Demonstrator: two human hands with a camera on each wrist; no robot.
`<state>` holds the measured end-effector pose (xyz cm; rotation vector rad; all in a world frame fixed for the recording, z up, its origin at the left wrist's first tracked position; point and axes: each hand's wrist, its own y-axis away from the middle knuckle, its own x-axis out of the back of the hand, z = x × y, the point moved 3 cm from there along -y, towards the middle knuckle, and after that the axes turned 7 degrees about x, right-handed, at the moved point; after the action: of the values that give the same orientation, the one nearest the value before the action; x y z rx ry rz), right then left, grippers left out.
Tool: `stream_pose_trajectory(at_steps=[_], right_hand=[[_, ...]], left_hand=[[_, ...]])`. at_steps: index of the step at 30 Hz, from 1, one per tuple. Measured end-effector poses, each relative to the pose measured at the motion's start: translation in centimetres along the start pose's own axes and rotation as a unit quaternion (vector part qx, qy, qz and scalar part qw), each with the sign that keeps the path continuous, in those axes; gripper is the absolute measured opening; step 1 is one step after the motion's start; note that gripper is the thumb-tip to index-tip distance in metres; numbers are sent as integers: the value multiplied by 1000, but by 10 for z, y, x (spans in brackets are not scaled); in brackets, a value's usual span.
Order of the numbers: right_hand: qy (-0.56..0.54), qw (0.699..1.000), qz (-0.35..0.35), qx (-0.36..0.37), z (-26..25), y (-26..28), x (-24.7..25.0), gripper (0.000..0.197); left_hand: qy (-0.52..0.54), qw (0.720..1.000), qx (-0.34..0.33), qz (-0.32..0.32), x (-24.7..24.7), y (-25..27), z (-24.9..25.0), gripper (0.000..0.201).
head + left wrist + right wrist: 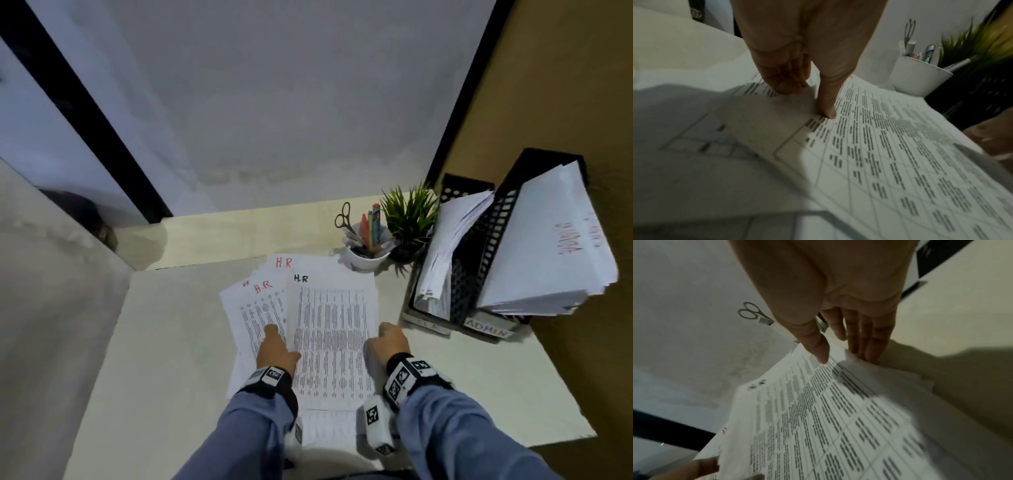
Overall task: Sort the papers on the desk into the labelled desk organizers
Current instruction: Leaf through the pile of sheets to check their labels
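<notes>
Fingers (pixel 865 337) of right hand (pixel 388 342) extended and close together, tips set against right edge of the H.R papers (pixel 329 335), thumb resting on top sheet; not curled round anything. Left hand (pixel 275 349) planted on left side of the same stack, index finger (pixel 827 104) straight and pressing down on print, other fingers tucked loosely beneath; pinching nothing visible. Papers fanned near middle of desk (pixel 164 342), towards front edge, between both hands. Likely risks: uneven squaring of so loose a fan could leave lower sheets behind or crumple corners; a push from the right without enough counter-hold on the left could slide the whole fan towards left edge; a careless lift could brush white pen cup (pixel 366 253) just beyond far right corner of stack and tip scissors (pixel 344 217) and pens; a hurried drop could land H.R sheets in ADMIN organizer (pixel 486 329), already overfull and leaning, with pages bulging past its front. Count: four H.R headings legible, more sheets underneath, exact number impossible to tell; two black mesh organizers at right edge of desk, second organizer (pixel 428 325) with label too blurred to read; one cup; one pair of scissors; one small potted plant (pixel 409 216); two hands.
</notes>
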<state>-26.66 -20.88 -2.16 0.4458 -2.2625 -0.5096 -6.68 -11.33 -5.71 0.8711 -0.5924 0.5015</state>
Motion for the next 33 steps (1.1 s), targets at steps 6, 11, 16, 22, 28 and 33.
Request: stream_pose_trajectory(at_steps=[6,11,16,22,28,33], right_hand=[[-164,985,32,-34,11,-7,3,46],[-269,960,75,-9,7,-1,9,14],[-392,919,34,-23,4,-3,-11,22],[-423,905,17,-49,11,-3,-26,29],[-333,942,-19,-27,6,-6,-17,31],[-375,926,-16,-32,14,-14,-24,23]], left_hand=[[110,991,-66,-28,-5,5,-23,25],[164,982,-78,-51,4,10,-29,55],[161,973,-8,167,34,9,-35,39],[287,936,134,156,48,-10,-55,50],[211,956,30,202,67,-11,-50,15],[169,957,-87,219,76,4,-46,9]])
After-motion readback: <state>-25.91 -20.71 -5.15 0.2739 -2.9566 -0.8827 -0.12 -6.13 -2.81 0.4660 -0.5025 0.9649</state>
